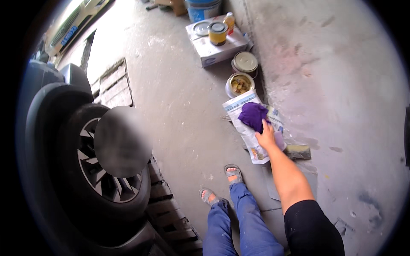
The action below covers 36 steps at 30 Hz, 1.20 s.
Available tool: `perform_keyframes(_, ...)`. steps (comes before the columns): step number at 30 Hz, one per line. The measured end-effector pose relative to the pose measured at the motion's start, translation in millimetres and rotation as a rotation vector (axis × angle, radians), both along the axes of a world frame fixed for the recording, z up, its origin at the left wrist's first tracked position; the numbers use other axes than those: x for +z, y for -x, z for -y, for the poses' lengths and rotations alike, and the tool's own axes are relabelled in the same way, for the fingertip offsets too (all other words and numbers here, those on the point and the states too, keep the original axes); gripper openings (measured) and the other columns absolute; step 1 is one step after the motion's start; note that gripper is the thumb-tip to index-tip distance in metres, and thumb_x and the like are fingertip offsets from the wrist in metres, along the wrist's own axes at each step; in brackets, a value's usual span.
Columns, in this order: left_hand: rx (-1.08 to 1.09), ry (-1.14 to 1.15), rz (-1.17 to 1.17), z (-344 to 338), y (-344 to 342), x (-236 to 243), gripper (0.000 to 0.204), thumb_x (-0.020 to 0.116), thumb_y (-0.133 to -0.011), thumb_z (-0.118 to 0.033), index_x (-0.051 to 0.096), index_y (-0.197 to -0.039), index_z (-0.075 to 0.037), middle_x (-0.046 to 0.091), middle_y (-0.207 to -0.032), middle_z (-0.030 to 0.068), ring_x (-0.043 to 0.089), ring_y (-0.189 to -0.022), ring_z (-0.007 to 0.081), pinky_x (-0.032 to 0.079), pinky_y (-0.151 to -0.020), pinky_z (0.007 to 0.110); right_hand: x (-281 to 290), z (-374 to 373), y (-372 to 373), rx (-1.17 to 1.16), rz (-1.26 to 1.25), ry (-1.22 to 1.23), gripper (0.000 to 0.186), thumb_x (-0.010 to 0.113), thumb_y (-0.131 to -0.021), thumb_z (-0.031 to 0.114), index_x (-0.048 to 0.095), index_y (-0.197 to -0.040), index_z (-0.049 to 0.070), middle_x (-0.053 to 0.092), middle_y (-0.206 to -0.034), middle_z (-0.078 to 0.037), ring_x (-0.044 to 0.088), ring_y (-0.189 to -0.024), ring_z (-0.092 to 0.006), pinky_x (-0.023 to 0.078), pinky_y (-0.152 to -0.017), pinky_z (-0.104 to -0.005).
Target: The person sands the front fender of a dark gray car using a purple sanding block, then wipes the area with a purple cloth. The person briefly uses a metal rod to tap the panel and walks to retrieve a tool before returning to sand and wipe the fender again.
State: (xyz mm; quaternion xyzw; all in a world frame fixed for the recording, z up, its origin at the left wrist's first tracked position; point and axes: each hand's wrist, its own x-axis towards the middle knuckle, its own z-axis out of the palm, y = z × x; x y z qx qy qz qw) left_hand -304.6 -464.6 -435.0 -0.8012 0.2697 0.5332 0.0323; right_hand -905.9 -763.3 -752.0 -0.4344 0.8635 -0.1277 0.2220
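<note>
My right hand (265,136) reaches down from the lower right and grips the near edge of a crumpled purple cloth (252,114), its fingertips partly hidden in it. The cloth lies on printed newspaper sheets (238,134) spread on the floor. Just beyond the paper stands an open round tin (240,85) with mottled yellowish-brown contents, and behind it a lidded pale tin (245,62). My left hand is out of view.
A car tyre (142,194) and dark bodywork fill the left, partly blurred out, beside brick paving (164,205). A box (215,54) carries tins and a bottle; a blue bucket (202,9) stands behind. A yellowish block (299,151) lies by the paper. Another vehicle (70,23) is upper left.
</note>
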Motion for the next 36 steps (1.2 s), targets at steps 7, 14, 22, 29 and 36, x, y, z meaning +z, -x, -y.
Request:
perform_keyframes(7,-0.062,-0.189,0.045,-51,23,-3,0.040,0.060,-0.093,-0.022,0.056,-0.125,0.002,0.065,-0.109,0.0107,0.059,-0.097,0.0158,0.048,-0.087,0.028,15,114,-10,0.241,-0.163,-0.077,0.050,0.061,-0.077,0.014,0.053,-0.127,0.014,0.058,-0.112,-0.018,0.058,-0.103,-0.0369,0.048,-0.091,-0.0460)
perform_keyframes(14,0.315,-0.133,-0.043,-65,66,-2,0.040,0.058,-0.094,-0.020,0.055,-0.126,0.003,0.065,-0.108,0.0101,0.060,-0.096,0.0162,0.049,-0.086,0.028,194,81,35,-0.325,1.088,0.451,0.044,0.054,-0.081,0.012,0.054,-0.123,-0.001,0.060,-0.124,-0.011,0.058,-0.113,-0.0274,0.043,-0.099,-0.0410)
perform_keyframes(22,0.377,0.014,-0.093,-1,101,20,0.047,0.062,-0.091,-0.020,0.051,-0.129,0.005,0.061,-0.122,0.0185,0.059,-0.112,0.0230,0.047,-0.095,0.032,289,105,-24,-0.316,2.010,0.632,0.067,0.057,-0.091,0.049,0.046,-0.136,0.001,0.055,-0.133,-0.010,0.052,-0.122,-0.0262,0.035,-0.110,-0.0405)
perform_keyframes(29,0.145,0.246,0.156,3,69,125,0.052,0.060,-0.091,-0.039,0.055,-0.128,-0.003,0.061,-0.123,0.0187,0.059,-0.114,0.0286,0.046,-0.096,0.035,386,96,-207,0.048,1.751,-0.033,0.047,0.052,-0.093,0.026,0.050,-0.128,-0.005,0.060,-0.120,-0.016,0.058,-0.111,-0.0256,0.041,-0.102,-0.0383)
perform_keyframes(36,0.395,0.207,0.077,-132,40,107,0.055,0.059,-0.091,-0.039,0.052,-0.132,-0.003,0.059,-0.128,0.0175,0.056,-0.119,0.0270,0.043,-0.100,0.035,464,-68,-453,0.665,1.358,0.229,0.061,0.061,-0.087,0.016,0.035,-0.139,-0.005,0.049,-0.132,-0.019,0.050,-0.119,-0.0277,0.036,-0.105,-0.0366)
